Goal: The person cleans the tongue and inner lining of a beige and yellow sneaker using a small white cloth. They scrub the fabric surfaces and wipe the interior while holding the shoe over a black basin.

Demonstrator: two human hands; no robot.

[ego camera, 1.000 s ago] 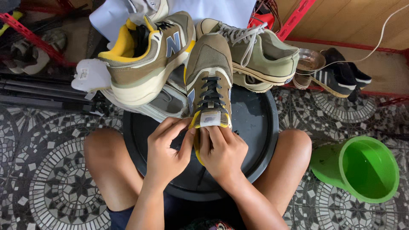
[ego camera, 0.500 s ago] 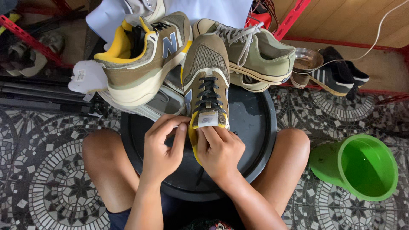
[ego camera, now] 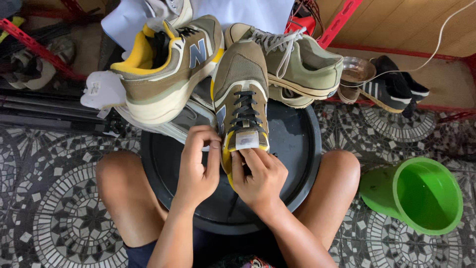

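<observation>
Fingers of the right hand [ego camera: 258, 173] wrap the heel end of an olive shoe [ego camera: 241, 97], the thumb pressed up on its pale tongue tab [ego camera: 246, 140]. Those of the left hand [ego camera: 198, 166] are curled narrow beside the shoe's left edge, fingertips pinched together at the collar; whether they grip a lace end I cannot tell. Both forearms rise from the bottom of the view between bare knees, wrists bent so the hands meet over a black round basin [ego camera: 297, 164].

That shoe points away from the person, toe up against a pile: a tan and yellow sneaker [ego camera: 168, 69] to the left, a green laced one [ego camera: 297, 64] to the right. A black striped sneaker [ego camera: 386, 89] lies farther right, and a green bucket [ego camera: 426, 196] sits on the patterned tile floor [ego camera: 59, 198].

Against half a second ago, the left hand has drawn slightly off the shoe and closed tighter; the right hand and shoe sit as before.
</observation>
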